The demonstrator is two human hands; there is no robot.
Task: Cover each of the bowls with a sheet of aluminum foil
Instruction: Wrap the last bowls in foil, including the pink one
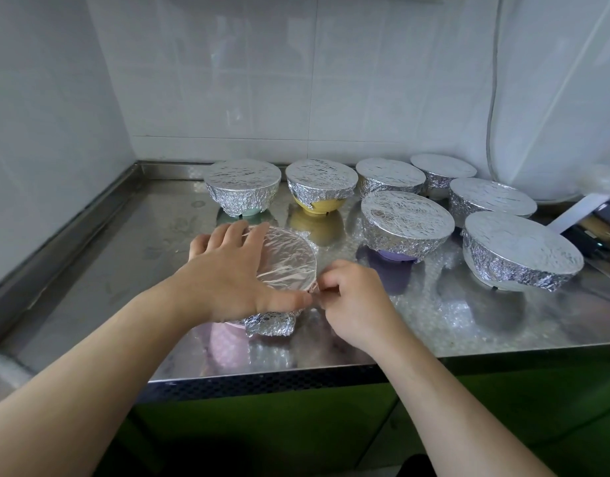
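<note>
Foil (286, 259) is what I am working with at the lower centre of the frame: a thin sheet stretched flat over the mouth of a pink bowl (224, 330) that stands on the steel table (100, 256) near its front edge. My left hand (227, 273) lies spread on top of the sheet, fingers straight and apart, pressing it down and steadying the bowl. My right hand (351, 294) is just beside the bowl's right rim, fingers curled together; it seems to pinch the loose edge of the sheet there, though the fingertips are partly hidden by the hand itself.

I judge the sheet to be very light, limp until creased, and easy to tear. It keeps whatever fold I give it, as the crumpled skirt (270, 323) hanging below my left hand shows. So I would take it by the free margin at the rim, never by the taut middle, and crimp it downward against the bowl's wall in short pinches round the edge. The bowl looks light and smooth-sided, likely to slide on the shiny table, which is why a flat palm on top matters.

Seven more bowls, already wrapped, stand across the middle and right of the frame, among them a yellow bowl (322, 205) and a purple bowl (398, 255). This one looks like the last.
</note>
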